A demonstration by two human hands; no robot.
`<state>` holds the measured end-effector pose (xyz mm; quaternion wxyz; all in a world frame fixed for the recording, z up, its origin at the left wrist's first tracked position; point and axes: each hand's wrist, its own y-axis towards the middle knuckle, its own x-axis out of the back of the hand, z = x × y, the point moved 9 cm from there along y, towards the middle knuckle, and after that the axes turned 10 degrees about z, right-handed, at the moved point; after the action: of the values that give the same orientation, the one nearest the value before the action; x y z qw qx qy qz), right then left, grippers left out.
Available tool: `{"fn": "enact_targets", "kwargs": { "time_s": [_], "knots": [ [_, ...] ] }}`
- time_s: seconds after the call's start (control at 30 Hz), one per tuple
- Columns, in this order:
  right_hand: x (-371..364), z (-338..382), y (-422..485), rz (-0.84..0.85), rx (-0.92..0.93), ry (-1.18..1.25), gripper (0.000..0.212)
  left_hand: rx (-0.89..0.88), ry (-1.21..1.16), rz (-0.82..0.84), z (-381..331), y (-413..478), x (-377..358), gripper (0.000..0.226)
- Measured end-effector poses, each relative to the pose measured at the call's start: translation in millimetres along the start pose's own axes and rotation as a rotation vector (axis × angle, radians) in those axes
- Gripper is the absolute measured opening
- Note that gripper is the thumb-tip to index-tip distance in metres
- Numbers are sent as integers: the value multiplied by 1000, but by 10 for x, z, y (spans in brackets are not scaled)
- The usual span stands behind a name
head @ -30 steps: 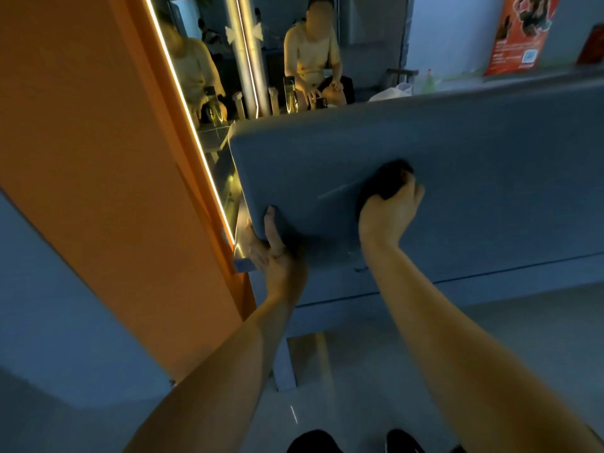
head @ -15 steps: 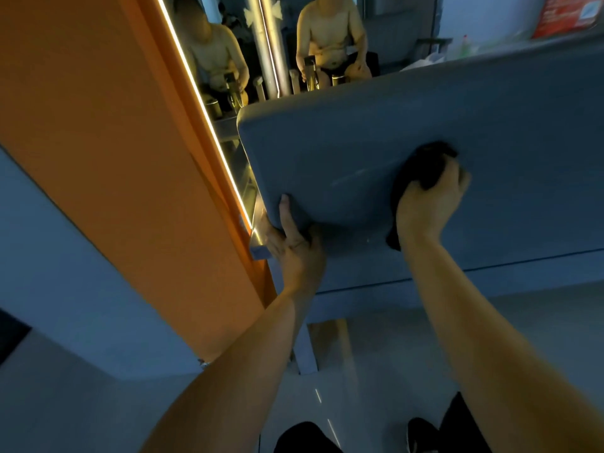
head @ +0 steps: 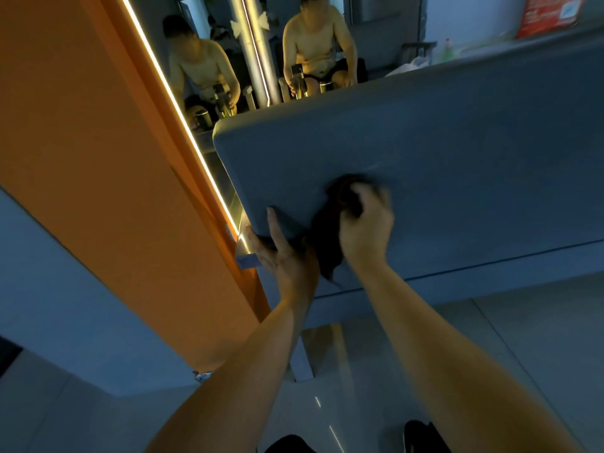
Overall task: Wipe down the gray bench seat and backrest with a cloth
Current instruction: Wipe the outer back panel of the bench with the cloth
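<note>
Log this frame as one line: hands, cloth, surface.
left hand: grips backrest lower-left corner | right hand: holds dark cloth against backrest, blurred | phase: wiping backrest left end

A broad orange wall panel (head: 98, 158) runs down the left side, edged by a bright strip light (head: 183, 125) that borders a mirror (head: 202, 70). Below it, near left, a blue-gray wall (head: 65, 305) meets the pale, glossy tiled floor (head: 506, 338). Far off in the dim room a metal pole (head: 258, 60) stands beside a seated person (head: 317, 44), who is reflected in the mirror, and at the far right a red poster (head: 549, 14) hangs above a white bag (head: 415, 64) and a bottle (head: 447, 49).
</note>
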<state>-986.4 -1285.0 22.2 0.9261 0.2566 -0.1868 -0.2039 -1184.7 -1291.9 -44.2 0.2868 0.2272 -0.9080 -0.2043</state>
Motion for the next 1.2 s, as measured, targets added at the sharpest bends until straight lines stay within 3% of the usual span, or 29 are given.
{"fn": "enact_targets", "kwargs": {
  "time_s": [0.07,0.17,0.37,0.5,0.57,0.7,0.8,0.9,1.07,1.13,1.2],
  "knots": [
    [407,-124,131,-201,-49,21,44,1,-2,34,16,-8,-15,100],
    [531,-209,216,-250,-139,52,47,-30,34,46,-16,-5,-12,105],
    [-424,-3,-106,133,-30,-47,40,-69,129,35,79,-7,-13,107],
    [-644,0,-288,331,29,-66,33,-109,189,69,150,-19,-16,97],
    [-468,16,-249,235,36,-51,36,-141,205,92,172,-32,-10,97],
    [266,-26,45,-197,-48,47,44,-111,195,127,214,-25,5,94],
    [396,-45,155,-273,-135,108,46,-86,156,140,200,-29,-14,93],
    [-9,75,47,-130,-158,89,47,-56,140,123,209,-4,-19,100],
    [-779,353,-331,310,14,6,35,-21,100,164,214,-35,-33,91],
    [-705,321,-301,304,15,43,39,-53,112,162,189,-31,-4,92],
    [-394,248,-116,148,7,17,44,-95,180,128,180,-15,47,101]
  ]
}}
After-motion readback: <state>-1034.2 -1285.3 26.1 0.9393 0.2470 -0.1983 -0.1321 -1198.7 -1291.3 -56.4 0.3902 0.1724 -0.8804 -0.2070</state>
